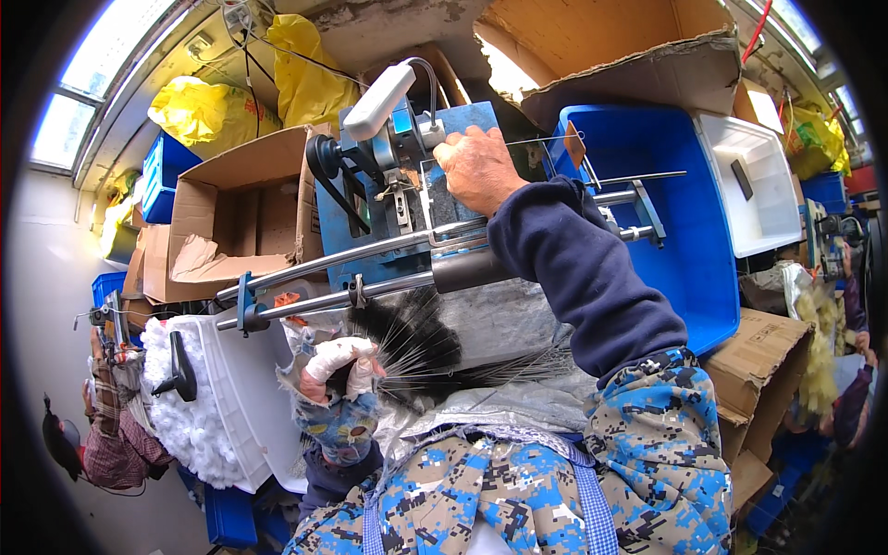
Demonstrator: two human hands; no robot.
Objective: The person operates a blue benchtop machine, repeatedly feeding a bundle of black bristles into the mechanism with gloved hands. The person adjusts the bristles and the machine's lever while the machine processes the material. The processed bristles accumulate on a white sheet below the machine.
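Observation:
My right hand (476, 169) is closed at the blue bench machine (356, 264), its knuckles up and its fingertips hidden. What those fingers grip cannot be made out; a thin metal rod (546, 140) runs off to the right beside them. My left hand (340, 368), with pale wraps on its fingers and a patterned sleeve cover, is curled low in front of the machine. Thin pale wires (407, 363) fan out rightward from its fingertips, over a tuft of black bristles (421, 324). Two steel rails (342, 264) cross the machine above them, with a dark cylinder (472, 268) on the nearer one.
Cardboard boxes stand left (231, 203) and behind (629, 69). On the right are a blue bin (703, 296) and a white tray (749, 199). A white crate (236, 407) holds white fluff and a black hair dryer (178, 370). Other people work at the far left and right.

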